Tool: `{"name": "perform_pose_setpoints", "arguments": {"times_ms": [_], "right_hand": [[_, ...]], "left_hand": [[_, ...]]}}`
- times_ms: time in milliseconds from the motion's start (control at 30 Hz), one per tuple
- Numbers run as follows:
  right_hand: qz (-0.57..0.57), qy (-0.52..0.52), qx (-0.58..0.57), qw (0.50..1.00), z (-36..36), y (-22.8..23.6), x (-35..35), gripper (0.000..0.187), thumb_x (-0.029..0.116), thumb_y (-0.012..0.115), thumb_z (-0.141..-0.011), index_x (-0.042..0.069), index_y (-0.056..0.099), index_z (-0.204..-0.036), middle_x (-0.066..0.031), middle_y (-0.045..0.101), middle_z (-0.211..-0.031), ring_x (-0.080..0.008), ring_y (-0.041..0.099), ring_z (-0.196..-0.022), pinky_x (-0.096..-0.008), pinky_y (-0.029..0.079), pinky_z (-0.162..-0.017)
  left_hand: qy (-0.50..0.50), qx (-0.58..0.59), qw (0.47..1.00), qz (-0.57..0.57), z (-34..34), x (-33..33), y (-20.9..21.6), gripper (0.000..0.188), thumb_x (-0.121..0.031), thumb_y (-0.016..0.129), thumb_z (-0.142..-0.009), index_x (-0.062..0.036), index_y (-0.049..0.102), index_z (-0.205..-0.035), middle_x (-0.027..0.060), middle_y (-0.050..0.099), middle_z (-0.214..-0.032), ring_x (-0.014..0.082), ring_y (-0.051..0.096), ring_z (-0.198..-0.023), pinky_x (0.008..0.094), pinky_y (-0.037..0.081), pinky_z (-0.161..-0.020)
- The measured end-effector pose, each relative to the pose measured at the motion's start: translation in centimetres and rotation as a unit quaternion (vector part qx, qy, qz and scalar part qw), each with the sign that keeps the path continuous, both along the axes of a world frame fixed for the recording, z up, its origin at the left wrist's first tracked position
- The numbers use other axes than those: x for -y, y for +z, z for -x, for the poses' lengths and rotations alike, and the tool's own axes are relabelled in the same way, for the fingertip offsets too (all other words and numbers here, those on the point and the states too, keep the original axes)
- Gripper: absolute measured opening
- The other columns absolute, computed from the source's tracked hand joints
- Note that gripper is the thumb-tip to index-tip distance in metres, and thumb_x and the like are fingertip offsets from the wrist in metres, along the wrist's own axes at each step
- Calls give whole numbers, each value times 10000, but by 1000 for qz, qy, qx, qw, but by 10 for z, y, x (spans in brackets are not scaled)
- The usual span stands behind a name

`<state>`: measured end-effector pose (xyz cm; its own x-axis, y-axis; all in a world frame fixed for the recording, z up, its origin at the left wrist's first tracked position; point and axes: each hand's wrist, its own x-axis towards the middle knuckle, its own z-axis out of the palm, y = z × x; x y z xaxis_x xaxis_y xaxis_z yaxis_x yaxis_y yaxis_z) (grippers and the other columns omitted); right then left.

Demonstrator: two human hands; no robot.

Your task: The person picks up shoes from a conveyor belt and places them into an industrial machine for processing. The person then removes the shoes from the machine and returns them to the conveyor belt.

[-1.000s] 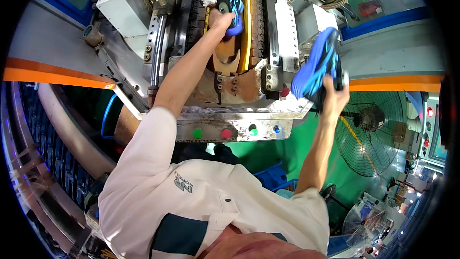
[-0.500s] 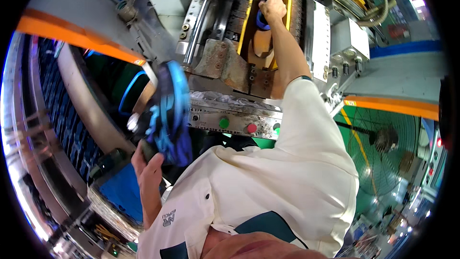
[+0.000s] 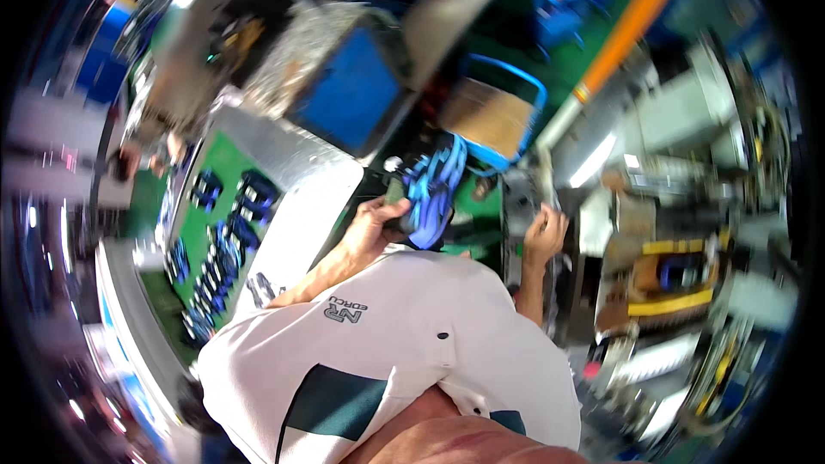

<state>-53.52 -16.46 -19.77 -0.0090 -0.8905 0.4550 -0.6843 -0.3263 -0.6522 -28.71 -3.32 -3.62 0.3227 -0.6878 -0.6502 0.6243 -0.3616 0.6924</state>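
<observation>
Glossy blue shoe upper [image 3: 430, 193], dark-soled

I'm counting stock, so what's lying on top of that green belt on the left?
Rows of dark blue shoe pieces lie on the green belt; blur hides their exact kind and count.

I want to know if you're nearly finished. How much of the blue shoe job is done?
Looks done: several blue pieces already lie on the green belt. In hand: the left hand grips one blue shoe piece, while the right hand is at the grey machine's edge. Left: that held piece is not yet set down. How many more follow can't be told.
</observation>
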Motion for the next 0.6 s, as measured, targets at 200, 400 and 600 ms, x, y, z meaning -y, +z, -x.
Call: {"name": "perform_pose_setpoints", "arguments": {"times_ms": [200,400,600], "right_hand": [[82,8,-78,993,-1,-69,16,253,94,475,-833,37,601,-1045,-153,571,-864,-334,546,-780,-402,456,-695],[180,128,133,966,-113,84,87,195,-19,541,-829,-25,598,-1016,-135,603,-879,-227,564,-710,-304,473,-624],[311,417,47,853,-371,301,69,102,-55,606,-777,-27,620,-873,-105,635,-847,-194,606,-736,-274,486,-642]], "left_hand": [[91,-34,995,38,-40,-74,-15,379,-144,623,-828,40,514,-1141,106,599,-1001,200,587,-904,354,468,-849],[292,-5,956,24,-111,-124,-17,369,-118,632,-822,90,495,-1094,146,587,-1011,205,609,-886,336,506,-832],[429,18,902,46,-251,-168,-72,268,-131,644,-798,21,560,-1003,96,616,-900,191,617,-789,361,533,-715]]}}
